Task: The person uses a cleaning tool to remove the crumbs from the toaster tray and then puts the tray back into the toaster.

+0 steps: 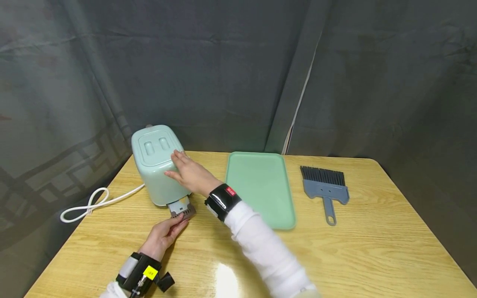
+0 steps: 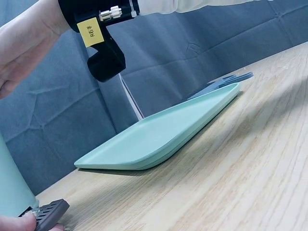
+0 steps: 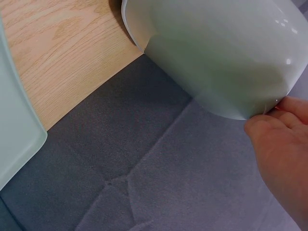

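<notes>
A mint-green toaster (image 1: 162, 184) with a lid on top stands at the table's back left. From the bottom of its near side sticks out a crumb tray (image 1: 179, 206) with a slotted grey-brown handle (image 2: 52, 214). My left hand (image 1: 160, 238) pinches that handle between thumb and fingers. Against the toaster's upper right side rests my right hand (image 1: 193, 173), its fingers extended. The right wrist view shows the fingertips of this hand (image 3: 284, 149) touching the toaster's smooth wall. How much crumb tray is still inside the toaster is hidden.
A light green serving tray (image 1: 257, 178) lies right of the toaster, partly behind my right forearm. Farther right is a grey-blue hand brush (image 1: 325, 188) with dark bristles. The toaster's white cord (image 1: 102, 203) loops to the left. Grey curtains (image 1: 208, 74) hang behind the table.
</notes>
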`<state>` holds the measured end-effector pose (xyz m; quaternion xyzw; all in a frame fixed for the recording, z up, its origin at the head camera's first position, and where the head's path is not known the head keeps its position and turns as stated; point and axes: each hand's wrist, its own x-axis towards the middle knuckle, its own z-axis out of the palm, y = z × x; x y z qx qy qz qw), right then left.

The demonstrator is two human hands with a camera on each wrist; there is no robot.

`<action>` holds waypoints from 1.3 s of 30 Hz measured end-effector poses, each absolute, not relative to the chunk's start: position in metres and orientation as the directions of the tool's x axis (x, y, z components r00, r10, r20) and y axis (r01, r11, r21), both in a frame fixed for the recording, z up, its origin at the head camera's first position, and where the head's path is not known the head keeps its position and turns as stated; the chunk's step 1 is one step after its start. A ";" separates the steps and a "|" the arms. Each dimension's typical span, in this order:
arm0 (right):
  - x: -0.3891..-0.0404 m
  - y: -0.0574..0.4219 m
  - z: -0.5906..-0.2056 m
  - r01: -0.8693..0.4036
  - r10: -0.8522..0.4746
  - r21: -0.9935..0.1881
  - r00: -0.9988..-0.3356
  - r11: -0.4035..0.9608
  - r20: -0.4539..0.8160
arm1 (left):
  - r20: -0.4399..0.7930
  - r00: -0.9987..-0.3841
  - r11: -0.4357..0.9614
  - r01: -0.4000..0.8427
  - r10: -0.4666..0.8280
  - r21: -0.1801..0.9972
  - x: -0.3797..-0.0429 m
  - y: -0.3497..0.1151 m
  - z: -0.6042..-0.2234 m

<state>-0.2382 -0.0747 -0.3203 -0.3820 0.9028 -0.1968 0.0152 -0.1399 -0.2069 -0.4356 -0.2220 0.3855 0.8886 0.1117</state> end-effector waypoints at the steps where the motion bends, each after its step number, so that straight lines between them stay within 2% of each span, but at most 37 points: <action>1: -0.238 -0.075 -0.320 -0.684 -0.696 -0.368 -0.708 0.630 0.124 | -0.482 -0.876 -0.678 -0.370 0.026 0.636 -0.140 -0.207 -0.436; 9: -0.238 -0.074 -0.320 -0.685 -0.696 -0.374 -0.706 0.625 0.130 | -0.483 -0.876 -0.693 -0.359 0.018 0.626 -0.135 -0.204 -0.437; 17: -0.239 -0.075 -0.321 -0.687 -0.699 -0.379 -0.703 0.620 0.131 | -0.482 -0.876 -0.648 -0.360 -0.013 0.672 -0.131 -0.200 -0.437; 39: -0.239 -0.075 -0.321 -0.683 -0.695 -0.379 -0.707 0.624 0.131 | -0.478 -0.878 -0.627 -0.375 0.005 0.682 -0.119 -0.197 -0.442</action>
